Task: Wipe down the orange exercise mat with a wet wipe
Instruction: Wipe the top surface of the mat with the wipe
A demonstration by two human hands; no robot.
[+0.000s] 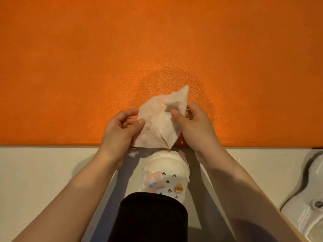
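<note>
The orange exercise mat (pixel 87 58) fills the upper half of the view, its near edge running straight across. A white wet wipe (pixel 160 123), partly folded, hangs in the air above that near edge. My left hand (pixel 120 130) pinches the wipe's left side between thumb and fingers. My right hand (pixel 194 123) pinches its right side, thumb on top. Neither hand touches the mat.
Pale floor (pixel 43 168) lies below the mat's edge. My foot in a white clog with charms (pixel 167 175) stands just short of the mat, under a dark trouser leg (pixel 150 217). A second white clog (pixel 307 203) lies at the right edge.
</note>
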